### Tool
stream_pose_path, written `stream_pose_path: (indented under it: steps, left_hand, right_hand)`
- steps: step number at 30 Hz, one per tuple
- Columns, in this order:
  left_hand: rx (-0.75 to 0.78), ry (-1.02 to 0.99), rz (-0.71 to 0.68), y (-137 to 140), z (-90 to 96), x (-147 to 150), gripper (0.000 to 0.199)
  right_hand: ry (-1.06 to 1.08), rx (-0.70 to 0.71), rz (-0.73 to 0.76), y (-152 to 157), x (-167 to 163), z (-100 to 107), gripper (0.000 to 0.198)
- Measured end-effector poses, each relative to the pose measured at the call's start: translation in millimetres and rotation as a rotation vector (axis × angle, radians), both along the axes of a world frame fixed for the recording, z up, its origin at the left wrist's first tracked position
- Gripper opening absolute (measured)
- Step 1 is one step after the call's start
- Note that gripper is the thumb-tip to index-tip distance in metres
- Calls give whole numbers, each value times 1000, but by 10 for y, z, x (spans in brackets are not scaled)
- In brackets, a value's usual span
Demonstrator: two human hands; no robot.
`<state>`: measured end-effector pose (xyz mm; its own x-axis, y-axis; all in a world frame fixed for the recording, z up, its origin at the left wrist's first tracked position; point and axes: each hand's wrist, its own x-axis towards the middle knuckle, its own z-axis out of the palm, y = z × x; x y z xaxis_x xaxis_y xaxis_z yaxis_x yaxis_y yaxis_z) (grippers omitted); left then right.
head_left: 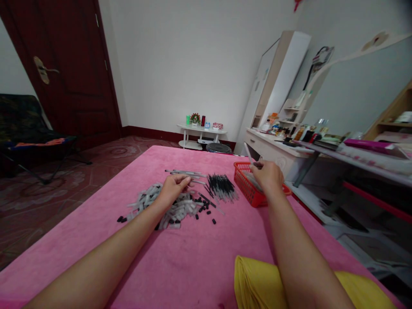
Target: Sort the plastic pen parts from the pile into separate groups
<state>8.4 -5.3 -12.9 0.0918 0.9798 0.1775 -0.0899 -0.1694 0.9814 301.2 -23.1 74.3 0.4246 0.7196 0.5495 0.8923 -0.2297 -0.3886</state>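
Note:
My right hand (268, 175) pinches a slim whitish pen barrel (248, 152), which points up and to the left above a red plastic basket (247, 189). Pale pen barrels show inside the basket, partly hidden by that hand. My left hand (174, 188) has its thumb and fingers closed on a thin pale pen barrel (198, 182), and its other end is hidden by the fingers. Beneath this hand lies a heap of whitish and black pen caps (177, 212). Several assembled-looking pens (183, 172) lie just beyond it. Dark-tipped pen refills (222, 186) form a pile between the hands.
Pink cloth (186, 262) covers the table, with a folded yellow cloth (257, 279) at its near right edge. A dressing table (267, 148) crowded with bottles stands to the right. Behind are a small white stand (199, 128) and a folding chair (35, 133) at left.

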Motion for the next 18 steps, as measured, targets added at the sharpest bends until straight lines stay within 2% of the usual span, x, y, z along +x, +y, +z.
stream_pose_path:
  steps: [3,6,9,13,15,18]
  left_hand:
    - [1,-10,9,2,9,-15,43]
    - [23,-24,34,16,32,-57,42]
    - [46,-48,76,57,46,-129,43]
    - [44,-85,119,122,29,-218,45]
    - [41,-92,127,143,10,-240,45]
    - [36,-92,126,155,-13,-245,45]
  right_hand:
    - [1,-19,-104,-35,141,4,34]
    - [-20,59,-83,-17,75,-15,33]
    - [-25,93,141,63,-185,-120,27]
    - [-25,-97,522,218,-709,-451,22]
    - [-80,-163,599,290,-963,-633,26]
    - [-232,-241,576,378,-1246,-824,31]
